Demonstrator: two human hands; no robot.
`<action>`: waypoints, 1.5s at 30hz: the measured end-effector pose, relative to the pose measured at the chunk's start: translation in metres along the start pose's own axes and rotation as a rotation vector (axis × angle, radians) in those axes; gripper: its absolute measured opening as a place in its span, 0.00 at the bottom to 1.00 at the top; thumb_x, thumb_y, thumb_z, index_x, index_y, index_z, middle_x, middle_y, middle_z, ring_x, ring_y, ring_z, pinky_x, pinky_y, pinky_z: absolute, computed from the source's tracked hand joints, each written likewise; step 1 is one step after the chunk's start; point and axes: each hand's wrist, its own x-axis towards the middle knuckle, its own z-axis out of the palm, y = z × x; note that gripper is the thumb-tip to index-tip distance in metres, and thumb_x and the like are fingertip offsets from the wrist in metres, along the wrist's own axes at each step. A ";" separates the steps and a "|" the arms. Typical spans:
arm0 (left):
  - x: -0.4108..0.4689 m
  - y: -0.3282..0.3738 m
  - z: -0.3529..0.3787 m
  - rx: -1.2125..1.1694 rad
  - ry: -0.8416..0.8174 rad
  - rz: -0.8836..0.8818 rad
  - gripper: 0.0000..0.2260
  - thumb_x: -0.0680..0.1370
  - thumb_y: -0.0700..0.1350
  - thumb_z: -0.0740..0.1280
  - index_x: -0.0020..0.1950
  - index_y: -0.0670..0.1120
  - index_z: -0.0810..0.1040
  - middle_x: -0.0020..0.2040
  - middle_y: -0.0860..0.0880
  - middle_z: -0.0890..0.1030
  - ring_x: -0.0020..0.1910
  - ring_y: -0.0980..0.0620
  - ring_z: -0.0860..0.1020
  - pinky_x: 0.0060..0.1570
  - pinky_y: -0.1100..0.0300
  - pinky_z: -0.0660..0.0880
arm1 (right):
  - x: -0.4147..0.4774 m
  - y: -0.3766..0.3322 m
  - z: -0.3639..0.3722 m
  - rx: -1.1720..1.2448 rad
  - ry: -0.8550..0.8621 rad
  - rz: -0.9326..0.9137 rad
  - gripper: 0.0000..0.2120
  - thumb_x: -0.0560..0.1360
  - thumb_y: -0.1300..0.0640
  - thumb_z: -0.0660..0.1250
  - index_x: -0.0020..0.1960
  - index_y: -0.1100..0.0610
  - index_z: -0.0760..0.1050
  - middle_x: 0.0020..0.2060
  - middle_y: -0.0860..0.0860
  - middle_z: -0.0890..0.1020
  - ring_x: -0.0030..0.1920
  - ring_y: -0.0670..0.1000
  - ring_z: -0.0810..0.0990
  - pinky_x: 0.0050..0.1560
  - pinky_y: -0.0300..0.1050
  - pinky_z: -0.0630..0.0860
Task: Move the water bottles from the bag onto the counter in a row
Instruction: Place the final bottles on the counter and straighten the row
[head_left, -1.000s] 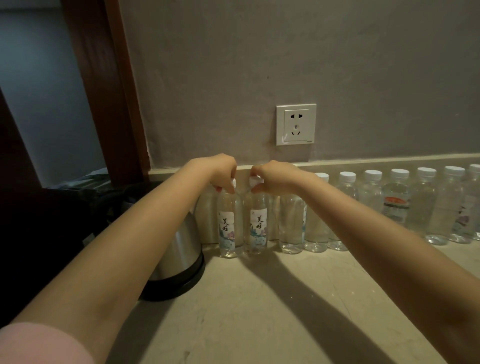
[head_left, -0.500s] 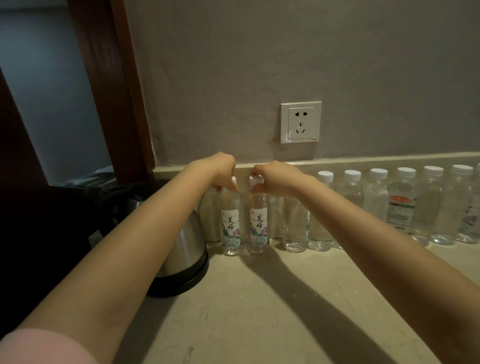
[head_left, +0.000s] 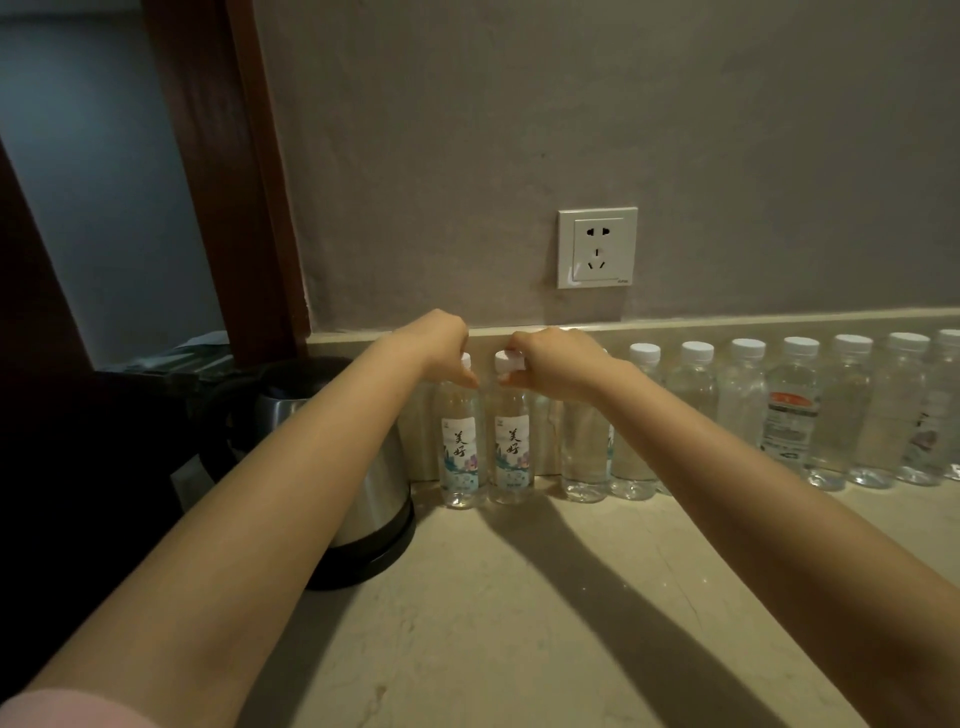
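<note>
Table (head_left: 519, 639) is filling the lower half of the frame, pale and smooth, so any bottle knocked over on it is likely going to roll toward the near edge. The kettle (head_left: 374, 493) is sitting at centre left, just beside the spot where the row is ending, and a forearm swinging that way could be bumping it.

Along the wall, the row of water bottles (head_left: 789, 415) is running out to the right edge of the frame, packed shoulder to shoulder. One sideways shove could be toppling several of them together.

At the row's left end two bottles are standing upright on the table, touching each other: the left labelled bottle (head_left: 460, 452) and the right labelled bottle (head_left: 511, 452). The left hand (head_left: 439, 343) is pinching the first at its neck, and the right hand (head_left: 550, 358) is pinching the second at its cap, fingers curled on each. Gripping so high is leaving the bases free to tip if either hand is releasing unevenly.

I am not making out the bag with any certainty.
</note>
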 end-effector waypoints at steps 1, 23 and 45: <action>-0.002 0.001 -0.004 0.002 0.030 0.003 0.21 0.71 0.56 0.71 0.55 0.40 0.79 0.51 0.43 0.81 0.49 0.45 0.79 0.49 0.53 0.77 | -0.003 0.002 -0.006 0.000 0.012 -0.003 0.24 0.76 0.39 0.61 0.66 0.53 0.70 0.58 0.52 0.80 0.57 0.56 0.78 0.53 0.50 0.75; 0.052 0.132 -0.002 -0.046 -0.043 0.099 0.14 0.74 0.56 0.68 0.41 0.44 0.75 0.40 0.48 0.77 0.41 0.47 0.75 0.38 0.58 0.69 | -0.037 0.109 -0.039 -0.262 -0.195 0.116 0.20 0.74 0.40 0.64 0.61 0.50 0.76 0.56 0.50 0.80 0.58 0.55 0.77 0.51 0.47 0.70; 0.059 0.084 0.012 -0.051 0.012 0.233 0.09 0.72 0.52 0.69 0.42 0.47 0.77 0.38 0.50 0.76 0.39 0.48 0.75 0.34 0.59 0.66 | -0.029 0.101 -0.035 0.030 -0.222 0.032 0.20 0.73 0.52 0.70 0.64 0.49 0.72 0.58 0.50 0.78 0.53 0.52 0.76 0.51 0.47 0.74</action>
